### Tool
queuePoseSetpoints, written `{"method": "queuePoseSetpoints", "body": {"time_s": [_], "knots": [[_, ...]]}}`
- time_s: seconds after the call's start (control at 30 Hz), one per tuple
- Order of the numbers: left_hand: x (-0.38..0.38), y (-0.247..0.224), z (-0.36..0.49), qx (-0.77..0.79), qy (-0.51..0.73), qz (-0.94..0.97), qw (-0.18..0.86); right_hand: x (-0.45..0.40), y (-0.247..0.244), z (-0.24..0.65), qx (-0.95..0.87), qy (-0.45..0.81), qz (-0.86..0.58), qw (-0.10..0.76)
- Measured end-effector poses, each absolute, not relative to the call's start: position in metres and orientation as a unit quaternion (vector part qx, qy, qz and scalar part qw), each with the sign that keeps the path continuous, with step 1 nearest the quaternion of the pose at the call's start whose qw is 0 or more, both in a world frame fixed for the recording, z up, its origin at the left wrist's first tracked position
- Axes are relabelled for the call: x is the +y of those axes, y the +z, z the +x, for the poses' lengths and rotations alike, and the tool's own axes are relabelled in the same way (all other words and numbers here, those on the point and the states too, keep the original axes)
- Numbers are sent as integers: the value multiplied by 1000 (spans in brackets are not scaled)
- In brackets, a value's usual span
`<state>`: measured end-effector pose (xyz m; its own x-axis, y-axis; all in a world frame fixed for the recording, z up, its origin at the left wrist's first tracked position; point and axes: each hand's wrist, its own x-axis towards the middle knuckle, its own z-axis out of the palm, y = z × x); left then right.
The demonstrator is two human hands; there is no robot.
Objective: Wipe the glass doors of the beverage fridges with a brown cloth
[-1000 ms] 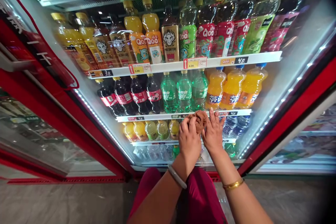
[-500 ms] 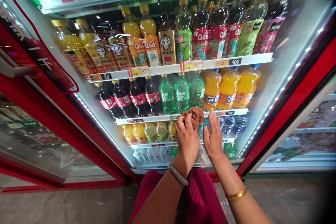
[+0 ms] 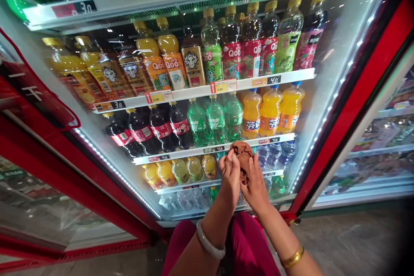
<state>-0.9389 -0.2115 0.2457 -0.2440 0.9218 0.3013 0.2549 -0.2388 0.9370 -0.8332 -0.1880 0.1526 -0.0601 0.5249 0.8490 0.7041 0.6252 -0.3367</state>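
Note:
A crumpled brown cloth [image 3: 243, 155] is bunched between my two hands, in front of the lower shelves of a drinks fridge. My left hand [image 3: 230, 174] grips its left side with bent fingers. On the other side, the fingers of my right hand [image 3: 254, 179] press against the cloth, closed round its edge. Behind the cloth runs the white edge of a shelf [image 3: 181, 154]. Bottles of orange soda [image 3: 251, 110] and green-tinted bottles [image 3: 216, 118] stand on that shelf above my hands.
Dark cola bottles [image 3: 161, 129] fill the left of the same shelf. Above runs another shelf edge [image 3: 190, 91] with price tags and several juice bottles. Small yellow bottles [image 3: 165, 173] stand low on the left. Red door frames [image 3: 343, 112] border both sides.
My right hand has moved in from beside the cloth and now holds it together with my left hand. The cloth has dropped slightly, and the view has shifted a little.

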Motion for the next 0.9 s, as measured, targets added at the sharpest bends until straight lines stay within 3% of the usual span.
{"method": "queuePoseSetpoints", "body": {"time_s": [0.23, 0.37, 0.5, 0.67, 0.77, 0.9], "knots": [[-216, 252, -939, 499, 528, 596, 341, -166, 195, -805, -702, -160, -420, 552], [-220, 251, -942, 505, 518, 674, 148, -158, 214, -797, -620, -153, -484, 599], [-210, 229, -942, 489, 446, 749, -29, -168, 194, -817, -669, -127, -465, 565], [-194, 205, -944, 495, 362, 783, -104, -162, 173, -798, -643, -106, -473, 594], [-192, 203, -947, 499, 357, 778, -135, -154, 193, -783, -567, -104, -514, 636], [-189, 206, -946, 508, 357, 770, -148, -153, 213, -798, -558, -144, -523, 628]]}}
